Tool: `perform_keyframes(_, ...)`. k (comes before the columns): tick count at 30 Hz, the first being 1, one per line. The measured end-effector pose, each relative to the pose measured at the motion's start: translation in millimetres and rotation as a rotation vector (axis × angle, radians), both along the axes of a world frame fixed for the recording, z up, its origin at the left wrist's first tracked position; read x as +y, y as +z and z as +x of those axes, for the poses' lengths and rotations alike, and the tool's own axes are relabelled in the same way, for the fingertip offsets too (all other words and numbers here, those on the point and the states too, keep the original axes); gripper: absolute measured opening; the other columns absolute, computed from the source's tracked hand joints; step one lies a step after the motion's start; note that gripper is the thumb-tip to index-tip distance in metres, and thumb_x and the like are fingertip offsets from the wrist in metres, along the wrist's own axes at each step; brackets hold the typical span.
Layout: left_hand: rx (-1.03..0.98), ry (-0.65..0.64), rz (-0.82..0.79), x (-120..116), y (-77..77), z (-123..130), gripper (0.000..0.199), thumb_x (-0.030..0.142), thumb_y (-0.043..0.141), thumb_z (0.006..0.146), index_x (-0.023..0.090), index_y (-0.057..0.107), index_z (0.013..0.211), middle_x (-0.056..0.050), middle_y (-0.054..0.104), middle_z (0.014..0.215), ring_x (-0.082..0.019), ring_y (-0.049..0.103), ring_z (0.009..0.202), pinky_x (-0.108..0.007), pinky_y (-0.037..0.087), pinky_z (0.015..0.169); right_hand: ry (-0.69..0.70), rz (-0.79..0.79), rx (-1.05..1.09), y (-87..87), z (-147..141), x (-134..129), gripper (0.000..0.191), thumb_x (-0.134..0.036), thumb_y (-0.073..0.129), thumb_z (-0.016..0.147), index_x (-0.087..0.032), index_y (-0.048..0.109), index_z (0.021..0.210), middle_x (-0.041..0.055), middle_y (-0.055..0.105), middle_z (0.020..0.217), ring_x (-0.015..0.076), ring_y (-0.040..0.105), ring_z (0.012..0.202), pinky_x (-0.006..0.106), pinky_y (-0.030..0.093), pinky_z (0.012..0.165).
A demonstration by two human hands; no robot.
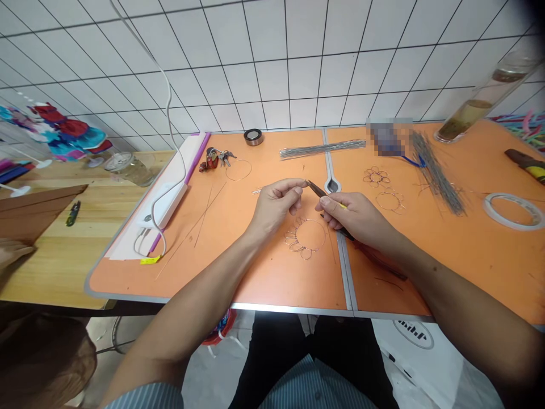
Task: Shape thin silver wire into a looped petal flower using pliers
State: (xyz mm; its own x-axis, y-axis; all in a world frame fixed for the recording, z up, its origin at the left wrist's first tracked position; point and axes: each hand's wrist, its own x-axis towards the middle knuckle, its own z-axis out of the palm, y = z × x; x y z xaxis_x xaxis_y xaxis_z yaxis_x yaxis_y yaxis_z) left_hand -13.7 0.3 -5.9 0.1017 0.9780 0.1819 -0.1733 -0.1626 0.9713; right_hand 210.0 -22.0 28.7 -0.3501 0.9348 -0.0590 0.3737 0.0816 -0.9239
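Observation:
Dark-tipped pliers (315,188) are in my right hand (355,218), whose fingers wrap round the handles. My left hand (279,205) is closed in a pinch right at the pliers' tips; what it pinches is too small to name. Below the hands lies a wire ring with small loops (304,238) on the orange table (238,272). Two flower-shaped wire pieces (377,176) rest to the right of the hands. A plain wire ring (238,170) and thin straight wires (204,213) lie on the left.
Wire bundles (322,149) lie at the back and right (440,176). Black tape (253,136), keys (223,156), a white roll (513,211) and a power strip (164,210) with a cable surround the work. Another person's hand (15,253) is at the far left.

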Motion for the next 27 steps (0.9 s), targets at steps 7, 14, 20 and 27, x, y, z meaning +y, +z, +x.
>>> perform_keyframes(7,0.009,0.004,0.012,-0.8,0.7,1.2,0.019,0.035,0.081,0.092,0.022,0.088,0.104,0.001,0.065,0.066,-0.011,0.055,0.056,-0.027,0.046,0.055,-0.023,0.142,-0.03,-2.5,0.2,-1.1,0.046,-0.062,0.063,0.106,-0.022,0.064,0.081,0.005,0.06,0.075,0.02,0.051,0.073,0.032,0.035,0.061)
perform_keyframes(14,0.034,0.028,0.011,-1.9,0.3,2.7,0.019,0.033,0.081,0.09,0.021,0.088,0.103,0.001,0.065,0.066,-0.01,0.054,0.056,-0.026,0.046,0.054,-0.022,0.174,-0.076,-1.4,-0.8,-1.2,0.048,-0.062,0.061,0.106,-0.023,0.061,0.078,0.0035,0.055,0.072,0.0201,0.047,0.072,0.033,0.031,0.063)
perform_keyframes(20,0.056,0.038,0.013,-1.6,0.6,2.9,0.021,0.031,0.08,0.089,0.02,0.087,0.105,0.002,0.065,0.065,-0.01,0.054,0.055,-0.025,0.045,0.054,-0.024,0.225,-0.18,1.1,-1.6,-0.3,0.046,-0.06,0.055,0.107,-0.022,0.066,0.084,0.0034,0.06,0.074,0.0213,0.051,0.076,0.033,0.032,0.065)
perform_keyframes(27,0.103,0.063,0.018,-3.6,3.0,3.6,0.02,0.03,0.08,0.088,0.019,0.086,0.104,0.003,0.063,0.061,-0.01,0.053,0.052,-0.026,0.044,0.054,-0.034,0.248,-0.271,6.3,-4.4,-3.6,0.045,-0.053,0.05,0.111,-0.021,0.063,0.081,0.0038,0.065,0.079,0.021,0.055,0.076,0.035,0.034,0.069)
